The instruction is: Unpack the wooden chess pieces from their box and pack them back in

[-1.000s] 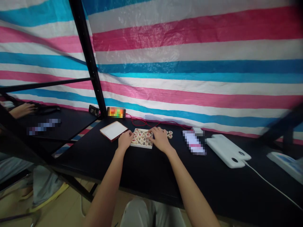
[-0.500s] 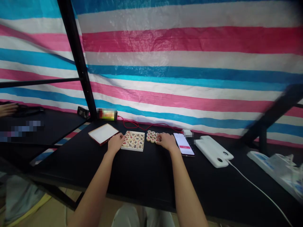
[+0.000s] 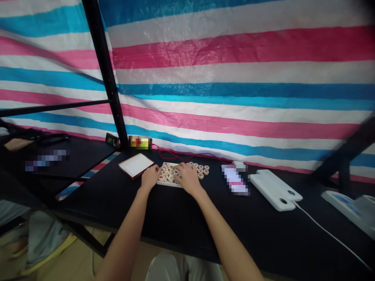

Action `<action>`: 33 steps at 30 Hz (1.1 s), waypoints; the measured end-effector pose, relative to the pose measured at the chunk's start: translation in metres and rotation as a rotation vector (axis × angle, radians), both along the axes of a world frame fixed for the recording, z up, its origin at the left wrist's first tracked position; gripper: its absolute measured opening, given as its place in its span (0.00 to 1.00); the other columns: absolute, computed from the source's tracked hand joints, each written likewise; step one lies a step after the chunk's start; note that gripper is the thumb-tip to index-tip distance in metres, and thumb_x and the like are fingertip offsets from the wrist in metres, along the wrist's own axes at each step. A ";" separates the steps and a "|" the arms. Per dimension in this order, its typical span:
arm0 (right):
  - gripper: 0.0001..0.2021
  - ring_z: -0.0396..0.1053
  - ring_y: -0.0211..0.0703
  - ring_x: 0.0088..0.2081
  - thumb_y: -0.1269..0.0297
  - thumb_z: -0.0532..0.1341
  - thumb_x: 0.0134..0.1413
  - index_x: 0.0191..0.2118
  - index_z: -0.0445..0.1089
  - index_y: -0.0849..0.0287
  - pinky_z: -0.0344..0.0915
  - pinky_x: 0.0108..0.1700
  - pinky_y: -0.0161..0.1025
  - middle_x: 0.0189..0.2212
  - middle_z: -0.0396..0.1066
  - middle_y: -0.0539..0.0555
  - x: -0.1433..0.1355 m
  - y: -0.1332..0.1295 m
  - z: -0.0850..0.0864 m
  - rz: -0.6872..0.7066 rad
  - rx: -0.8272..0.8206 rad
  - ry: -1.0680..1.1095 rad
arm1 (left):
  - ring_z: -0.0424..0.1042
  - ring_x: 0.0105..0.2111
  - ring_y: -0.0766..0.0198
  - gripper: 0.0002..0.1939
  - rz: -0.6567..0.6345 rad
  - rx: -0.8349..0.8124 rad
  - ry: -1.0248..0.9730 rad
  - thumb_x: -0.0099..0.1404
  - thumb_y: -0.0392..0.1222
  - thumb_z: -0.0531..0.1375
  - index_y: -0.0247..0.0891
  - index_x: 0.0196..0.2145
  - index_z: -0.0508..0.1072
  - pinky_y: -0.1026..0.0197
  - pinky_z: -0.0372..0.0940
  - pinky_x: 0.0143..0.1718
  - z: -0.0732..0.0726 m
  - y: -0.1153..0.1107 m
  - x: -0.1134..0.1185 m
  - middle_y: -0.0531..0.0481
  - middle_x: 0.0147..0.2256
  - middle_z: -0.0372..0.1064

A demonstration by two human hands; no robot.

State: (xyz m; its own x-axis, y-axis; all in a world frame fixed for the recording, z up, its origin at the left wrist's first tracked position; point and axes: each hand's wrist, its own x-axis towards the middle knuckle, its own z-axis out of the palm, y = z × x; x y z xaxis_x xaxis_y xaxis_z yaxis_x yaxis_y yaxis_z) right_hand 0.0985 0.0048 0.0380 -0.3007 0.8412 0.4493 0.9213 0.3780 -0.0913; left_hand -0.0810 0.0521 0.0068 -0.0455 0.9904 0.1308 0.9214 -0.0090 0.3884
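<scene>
A shallow white box [image 3: 171, 185] full of round Chinese chess pieces [image 3: 167, 175] stands on the black table. My left hand [image 3: 150, 176] is at the box's left edge, its fingers curled against the rim; whether it grips the rim is hard to see. Over the right part of the box lies my right hand [image 3: 188, 177], fingers spread on the pieces and covering some of them. Several loose pieces [image 3: 200, 171] sit on the table just right of the box. Left of my left hand is a box lid [image 3: 136, 165], white inside.
A phone [image 3: 235, 180] and white power banks [image 3: 274, 190] with a cable lie to the right. A power strip [image 3: 348, 208] is at the far right. A black post [image 3: 109, 78] rises at the left, before a striped sheet [image 3: 219, 72].
My right hand has moved left from the loose pieces onto the box. My left hand stays at the box's left edge. The view has shifted slightly.
</scene>
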 end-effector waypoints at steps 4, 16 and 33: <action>0.16 0.56 0.45 0.45 0.64 0.50 0.54 0.50 0.59 0.53 0.48 0.42 0.43 0.47 0.62 0.55 -0.022 0.002 -0.012 0.047 0.045 -0.041 | 0.67 0.31 0.63 0.17 -0.008 0.014 -0.011 0.60 0.53 0.45 0.40 0.30 0.68 0.66 0.54 0.28 -0.001 -0.001 0.000 0.49 0.30 0.70; 0.11 0.58 0.45 0.40 0.64 0.54 0.50 0.41 0.64 0.57 0.45 0.41 0.44 0.35 0.68 0.55 -0.019 0.012 -0.018 0.039 -0.006 -0.046 | 0.67 0.32 0.63 0.17 0.000 0.004 0.031 0.60 0.52 0.45 0.40 0.30 0.68 0.66 0.55 0.29 -0.002 0.001 0.001 0.49 0.30 0.70; 0.08 0.61 0.52 0.41 0.59 0.58 0.46 0.34 0.68 0.52 0.49 0.39 0.47 0.36 0.68 0.55 0.086 0.001 0.016 -0.477 -0.171 0.096 | 0.67 0.31 0.62 0.18 0.016 -0.012 0.029 0.60 0.53 0.45 0.40 0.31 0.69 0.66 0.54 0.27 -0.001 0.001 0.001 0.49 0.30 0.70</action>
